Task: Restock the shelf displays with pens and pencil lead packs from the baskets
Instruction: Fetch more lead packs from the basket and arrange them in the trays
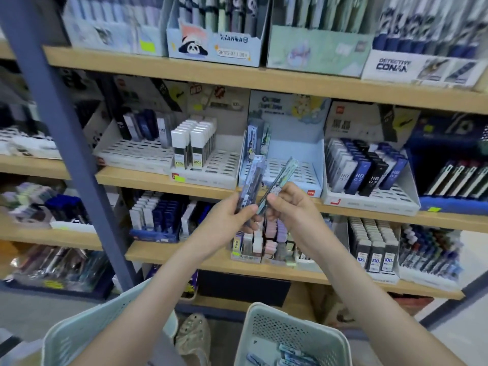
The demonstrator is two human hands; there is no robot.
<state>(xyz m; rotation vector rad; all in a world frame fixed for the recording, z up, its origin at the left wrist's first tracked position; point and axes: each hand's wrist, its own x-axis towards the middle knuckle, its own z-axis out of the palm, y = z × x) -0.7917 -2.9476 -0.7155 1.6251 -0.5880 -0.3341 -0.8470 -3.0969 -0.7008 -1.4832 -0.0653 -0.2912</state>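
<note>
Left hand (224,220) pinches a blue lead pack (252,178), right hand (290,207) a greenish lead pack (284,175), both before the pale blue display tray (311,154). Fingers hide their lower ends and the print is blurred. The blue one stands near upright, the greenish one leans up and rightward; the basket (264,328) below is cut off

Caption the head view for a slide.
Left hand holds a bluish lead pack, right hand a greenish lead pack, before the sparse light-blue display tray.
</note>
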